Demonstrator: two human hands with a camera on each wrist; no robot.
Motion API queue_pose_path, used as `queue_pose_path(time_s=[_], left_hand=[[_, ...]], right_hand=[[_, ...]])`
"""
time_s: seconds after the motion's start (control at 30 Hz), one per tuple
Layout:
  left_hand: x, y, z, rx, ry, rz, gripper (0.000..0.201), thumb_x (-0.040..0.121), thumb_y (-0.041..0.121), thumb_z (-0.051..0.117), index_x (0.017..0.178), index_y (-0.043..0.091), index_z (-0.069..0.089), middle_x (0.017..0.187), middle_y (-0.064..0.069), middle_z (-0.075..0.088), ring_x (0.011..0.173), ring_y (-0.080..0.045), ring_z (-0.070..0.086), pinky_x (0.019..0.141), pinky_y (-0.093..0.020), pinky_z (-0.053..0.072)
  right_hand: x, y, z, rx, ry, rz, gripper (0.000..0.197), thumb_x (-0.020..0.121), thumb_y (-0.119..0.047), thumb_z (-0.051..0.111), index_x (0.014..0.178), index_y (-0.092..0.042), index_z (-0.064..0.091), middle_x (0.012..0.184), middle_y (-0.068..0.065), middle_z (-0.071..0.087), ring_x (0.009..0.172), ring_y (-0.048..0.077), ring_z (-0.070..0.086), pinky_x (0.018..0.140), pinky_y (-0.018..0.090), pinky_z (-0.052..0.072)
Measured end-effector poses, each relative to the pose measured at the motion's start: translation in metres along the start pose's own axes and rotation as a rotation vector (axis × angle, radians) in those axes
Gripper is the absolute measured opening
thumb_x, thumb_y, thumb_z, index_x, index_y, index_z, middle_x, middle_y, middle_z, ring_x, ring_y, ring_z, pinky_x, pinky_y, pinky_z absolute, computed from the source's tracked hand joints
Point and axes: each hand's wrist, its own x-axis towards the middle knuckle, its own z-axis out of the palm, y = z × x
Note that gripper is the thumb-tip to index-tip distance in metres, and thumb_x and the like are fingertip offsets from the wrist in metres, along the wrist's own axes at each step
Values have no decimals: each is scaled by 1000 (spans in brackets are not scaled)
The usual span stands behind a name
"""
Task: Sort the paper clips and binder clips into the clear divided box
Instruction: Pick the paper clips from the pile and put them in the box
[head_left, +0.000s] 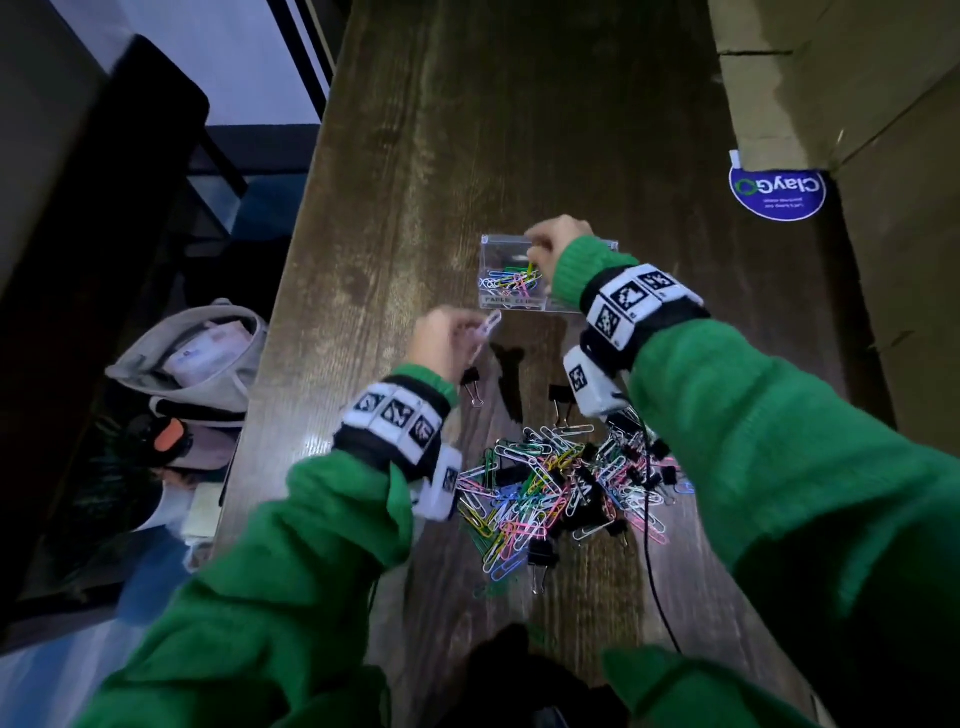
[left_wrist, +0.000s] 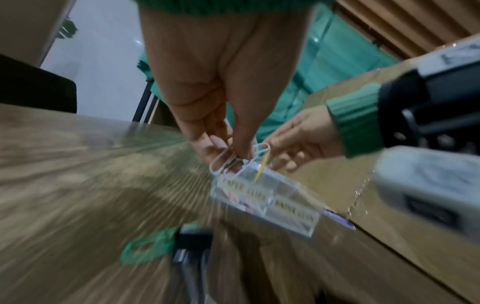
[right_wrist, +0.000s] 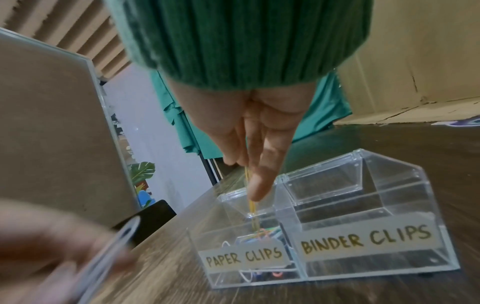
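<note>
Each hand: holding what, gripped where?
Right hand pinches a yellow paper clip by its upper end, over the PAPER CLIPS compartment. Left hand pinches white paper clips near mid-length.

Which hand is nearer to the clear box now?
Right. The right hand is over the clear box, lowering a yellow clip in. The left hand holds white clips short of its front.

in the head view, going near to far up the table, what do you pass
pile of mixed clips → left hand holding a white paper clip → clear divided box with the right hand over it → blue round sticker
</note>
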Motion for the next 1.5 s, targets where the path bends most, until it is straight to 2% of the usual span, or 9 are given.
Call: queue_pose_path(time_s=[0.1,0.33,0.5,0.63,0.77,0.9,1.2,1.37,1.5], left_hand=[[40,23,-13,109,76,123,24,87,10,57,109,8,66,108,-16,65,90,-22,60,87,-31,48],[99,46,8,518,-136,199,25,90,14,50,112,11,62,111,-19,59,104,-36,58,89,-41,45],[77,33,4,297,-6,243,28,88,12,53,115,14,62,115,-13,66,108,-29,59,94,-34,43],[36,-13,-4,154,157,120,24,85,5,55,109,10,61,101,-11,66,90,-23,59,85,-29,44],[0,-61,1,196,10,-44,27,84,12,61,112,12,59,105,-11,64,89,-19,57,84,-29,44],[-13,-66,6,332,-119,14,32,86,13,59,117,14,59,113,-12,56,109,-29,46,96,-37,37],[-13,-50,25,384,-194,82,31,85,4,57,115,8,55,117,-11,52,113,-27,47,104,-37,35],[-16,-45,22,285,-147,-4,39,82,6,62,117,1,46,104,-16,64,92,-27,60,86,-29,46],[-23,-52,16,342,-154,-39,50,82,9,62,126,4,40,91,-14,68,76,-26,62,73,-31,52]], right_hand=[[-14,11,3,66,80,-32,38,91,-5,43,127,-13,55,123,12,62,109,27,62,103,33,45],[-73,56,31,196,132,36,28,82,-1,47,95,-14,68,94,13,72,81,34,69,82,44,56],[-98,80,46,-126,-68,-16,25,88,-9,51,106,-17,67,113,4,66,106,25,58,96,33,46],[-104,86,56,-316,-240,-31,40,88,-26,57,127,-20,53,125,2,53,116,22,42,101,40,40],[-96,86,56,-359,-248,-48,35,84,-19,59,119,-18,57,124,5,52,116,25,43,101,42,41],[-80,85,40,-328,-188,8,29,81,-15,61,110,-13,60,118,10,59,113,27,51,96,36,43],[-99,93,36,-339,-177,-72,30,85,-7,53,112,-18,64,121,5,59,115,26,48,101,37,40],[-134,85,62,-343,-347,-90,40,86,-30,60,121,-12,55,126,9,53,121,26,46,106,37,37],[-137,83,71,-296,-339,-24,38,85,-19,62,121,-10,53,125,9,55,117,24,50,102,35,40]])
